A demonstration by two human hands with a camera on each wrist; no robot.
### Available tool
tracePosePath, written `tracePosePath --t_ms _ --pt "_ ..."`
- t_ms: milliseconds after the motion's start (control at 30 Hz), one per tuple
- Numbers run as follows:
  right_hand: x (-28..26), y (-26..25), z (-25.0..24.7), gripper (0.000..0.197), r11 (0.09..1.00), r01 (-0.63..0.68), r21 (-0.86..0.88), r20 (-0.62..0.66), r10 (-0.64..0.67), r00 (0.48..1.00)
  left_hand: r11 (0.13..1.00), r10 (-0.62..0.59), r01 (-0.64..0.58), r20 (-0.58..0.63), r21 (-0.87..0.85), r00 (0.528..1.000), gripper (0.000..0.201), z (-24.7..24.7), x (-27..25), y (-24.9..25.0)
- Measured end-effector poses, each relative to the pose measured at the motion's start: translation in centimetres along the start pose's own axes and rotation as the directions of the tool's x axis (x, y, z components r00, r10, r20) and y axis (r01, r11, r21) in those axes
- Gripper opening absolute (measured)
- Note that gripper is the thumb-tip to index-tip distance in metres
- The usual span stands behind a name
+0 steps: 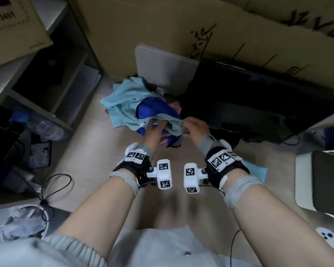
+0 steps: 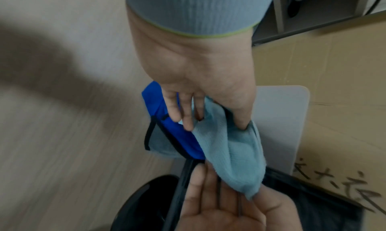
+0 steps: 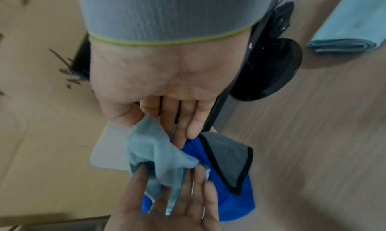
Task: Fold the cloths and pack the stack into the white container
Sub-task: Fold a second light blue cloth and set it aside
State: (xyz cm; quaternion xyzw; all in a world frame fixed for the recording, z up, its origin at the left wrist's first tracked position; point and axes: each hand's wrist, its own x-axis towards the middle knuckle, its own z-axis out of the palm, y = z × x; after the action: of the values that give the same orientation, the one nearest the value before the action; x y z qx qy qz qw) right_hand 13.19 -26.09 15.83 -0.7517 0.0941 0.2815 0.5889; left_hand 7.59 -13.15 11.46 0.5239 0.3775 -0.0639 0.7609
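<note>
hands meet on the pale teal cloth [image 1: 123,101]: left hand [image 1: 155,132] and right hand [image 1: 195,125] each pinch its edge, tangled with the blue cloth [image 1: 152,108] over the counter [image 1: 96,151]; i judge i am freeing one piece to fold.

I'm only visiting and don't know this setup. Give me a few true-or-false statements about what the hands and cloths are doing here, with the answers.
1. The left hand and right hand both hold the light teal cloth. True.
2. The royal blue cloth lies spread flat on its own. False: it is bunched up with the teal cloth between the hands.
3. A grey cloth with black edging hangs in that bundle. True.
4. Every cloth in view is in the hands. False: a folded light blue cloth lies apart on the wood-grain surface.
</note>
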Motion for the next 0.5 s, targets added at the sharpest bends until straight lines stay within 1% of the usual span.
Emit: tracePosePath --t_ms 100,167,200,233,300,333,367,433,500 --pt "-2.0 -0.2 -2.1 0.032 0.999 0.044 0.025 -0.007 -0.044 0.999 0.99 0.113 -0.121 -0.097 -0.073 0.989 0.061 1.4 -2.0 0.6" --pt "-3.5 0.0 -3.3 0.032 0.997 0.08 0.009 0.016 -0.081 0.997 0.978 0.181 -0.19 -0.101 -0.085 0.978 0.069 2.1 -3.5 1.0" --pt "-3.7 0.2 -3.6 0.033 0.995 0.096 0.001 0.02 -0.096 0.995 0.972 0.221 -0.227 -0.098 -0.054 0.97 0.07 2.2 -3.7 1.2" --pt "-4.4 0.4 -4.2 0.033 0.994 0.109 0.004 0.021 -0.109 0.994 0.963 0.268 -0.267 -0.098 0.025 0.958 0.069 2.5 -4.0 1.1" --pt "-6.1 0.9 -5.6 0.035 0.99 0.143 0.004 0.026 -0.144 0.989 0.917 0.36 -0.333 -0.098 0.222 0.928 0.055 3.3 -5.6 0.6" --pt "-6.9 1.3 -6.2 0.035 0.988 0.157 -0.005 0.029 -0.157 0.987 0.894 0.386 -0.346 -0.099 0.285 0.917 0.049 3.6 -6.3 0.2" --pt "-7.3 1.6 -6.6 0.035 0.987 0.16 -0.012 0.02 -0.16 0.987 0.891 0.39 -0.348 -0.102 0.291 0.915 0.045 3.9 -7.1 0.1" --pt "-8.1 2.9 -7.8 0.031 0.987 0.156 -0.023 -0.032 -0.157 0.987 0.908 0.367 -0.318 -0.155 0.271 0.917 0.037 4.7 -9.0 -0.9" --pt "-8.9 5.2 -9.6 0.017 0.987 0.153 -0.043 -0.075 -0.156 0.985 0.929 0.312 -0.239 -0.248 0.283 0.917 0.028 5.6 -11.1 -2.7"
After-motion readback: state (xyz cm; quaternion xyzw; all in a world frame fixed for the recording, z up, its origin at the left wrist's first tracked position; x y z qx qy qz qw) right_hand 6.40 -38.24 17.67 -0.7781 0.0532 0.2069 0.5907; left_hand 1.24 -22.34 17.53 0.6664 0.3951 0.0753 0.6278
